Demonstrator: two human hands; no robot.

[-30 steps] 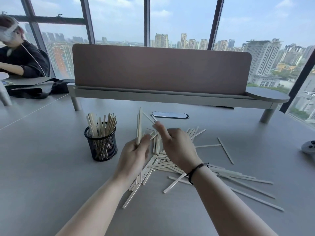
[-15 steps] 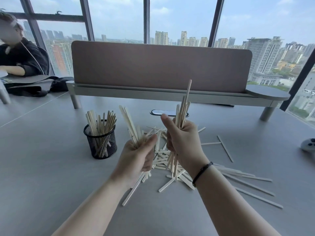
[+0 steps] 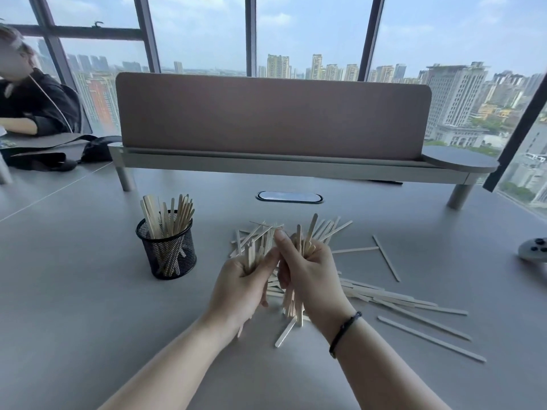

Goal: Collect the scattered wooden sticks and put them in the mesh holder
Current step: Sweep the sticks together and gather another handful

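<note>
A black mesh holder stands on the grey table, left of centre, with several wooden sticks upright in it. My left hand grips a bundle of pale wooden sticks just right of the holder. Close beside it, my right hand grips another bundle, whose lower ends touch the table. Thumbs of both hands nearly meet. More loose sticks lie scattered on the table to the right and behind the hands.
A low desk divider with a shelf crosses the back of the table, above an oval cable port. A grey controller lies at the right edge. Another person sits at the far left.
Both hands have come lower and closer together with their bundles. The right hand's sticks, held high half a second ago, now stand with their ends on the table.
</note>
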